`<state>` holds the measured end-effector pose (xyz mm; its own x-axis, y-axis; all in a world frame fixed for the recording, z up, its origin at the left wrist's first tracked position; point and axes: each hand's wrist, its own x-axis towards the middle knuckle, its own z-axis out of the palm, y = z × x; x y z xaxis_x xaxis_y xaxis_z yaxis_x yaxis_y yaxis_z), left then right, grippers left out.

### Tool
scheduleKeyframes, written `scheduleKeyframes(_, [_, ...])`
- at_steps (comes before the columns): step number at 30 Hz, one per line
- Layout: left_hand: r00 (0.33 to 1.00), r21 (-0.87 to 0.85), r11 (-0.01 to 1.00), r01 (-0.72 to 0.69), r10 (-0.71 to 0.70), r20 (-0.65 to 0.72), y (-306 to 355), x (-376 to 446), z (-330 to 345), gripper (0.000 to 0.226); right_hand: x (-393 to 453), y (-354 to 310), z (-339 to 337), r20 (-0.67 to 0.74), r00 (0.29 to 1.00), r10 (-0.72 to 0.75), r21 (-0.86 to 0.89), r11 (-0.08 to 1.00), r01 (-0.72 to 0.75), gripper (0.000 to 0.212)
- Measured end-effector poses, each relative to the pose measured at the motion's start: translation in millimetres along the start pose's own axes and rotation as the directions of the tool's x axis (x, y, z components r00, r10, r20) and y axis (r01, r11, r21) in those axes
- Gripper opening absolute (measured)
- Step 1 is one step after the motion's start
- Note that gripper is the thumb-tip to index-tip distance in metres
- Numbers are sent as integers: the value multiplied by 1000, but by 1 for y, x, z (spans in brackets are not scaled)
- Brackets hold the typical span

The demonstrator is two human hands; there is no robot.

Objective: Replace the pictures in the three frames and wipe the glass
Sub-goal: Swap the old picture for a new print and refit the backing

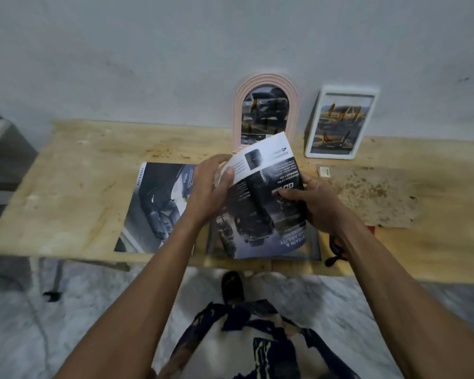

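Both my hands hold a glossy car brochure page (260,203) above the wooden table (74,160). My left hand (211,187) pinches its upper left edge with thumb on top, and my right hand (312,201) grips its right edge. Under the page lies a grey rectangular frame (316,243), mostly hidden. A pink arched frame (237,113) with a dark car picture leans on the wall. To its right leans a white rectangular frame (312,127) with a yellow picture.
Another car brochure (153,206) lies flat on the table to the left. A brown stained board (372,195) lies at the right, with a small white tag (324,171) on it. A red and black tool (337,253) pokes out under my right forearm. The table's front edge is close to my legs.
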<state>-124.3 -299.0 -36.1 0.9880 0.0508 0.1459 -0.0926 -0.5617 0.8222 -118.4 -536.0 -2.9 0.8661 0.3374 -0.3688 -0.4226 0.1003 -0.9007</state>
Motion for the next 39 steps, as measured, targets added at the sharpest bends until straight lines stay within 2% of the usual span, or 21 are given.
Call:
scheduleKeyframes(3, [995, -74, 992, 102, -102, 5, 1, -16, -25, 18, -6, 1, 8, 26, 1000, -10, -25, 1000, 11, 43])
scheduleKeyframes(5, [989, -116, 984, 134, -140, -44, -4, -31, -39, 15, -10, 8, 12, -24, 1000, -6, -40, 999, 5, 45])
scheduleKeyframes(8, [965, -212, 955, 205, -233, -119, -6, -66, -56, 16, -15, 26, 16, -117, 993, -13, -57, 998, 6, 38])
scheduleKeyframes(12, [885, -378, 872, 310, -410, -219, -21, -103, -79, 16, -37, 61, 25, -200, 975, 92, 81, 994, -77, 49])
scheduleKeyframes(15, [812, -481, 794, 372, -529, -244, -27, -104, -89, 16, -52, 79, 45, -145, 974, 172, 158, 976, -149, 43])
scheduleKeyframes(18, [783, -509, 769, 387, -565, -258, -29, -105, -87, 17, -52, 86, 75, -96, 977, 193, 87, 979, -185, 33])
scheduleKeyframes(21, [732, -527, 736, 425, -622, -278, -43, -107, -95, 15, -35, 94, 104, -170, 970, 174, -5, 984, -177, 27])
scheduleKeyframes(24, [707, -513, 696, 503, -672, -219, -70, -105, -121, 12, -7, 101, 132, -199, 969, 144, -97, 981, -166, 27])
scheduleKeyframes(28, [731, -368, 703, 609, -677, -83, -116, -85, -170, 41, 46, 109, 179, -279, 956, 90, -241, 957, -160, 33])
scheduleKeyframes(31, [734, -262, 727, 635, -673, -88, -158, -63, -211, 49, 85, 116, 226, -364, 930, 52, -312, 934, -175, 40])
scheduleKeyframes(34, [729, -115, 739, 664, -674, -122, -195, -49, -251, 50, 111, 123, 280, -433, 899, 60, -360, 903, -234, 35])
scheduleKeyframes(39, [762, 11, 769, 640, -632, -139, -257, -25, -305, 52, 161, 128, 354, -445, 895, -19, -512, 826, -236, 29])
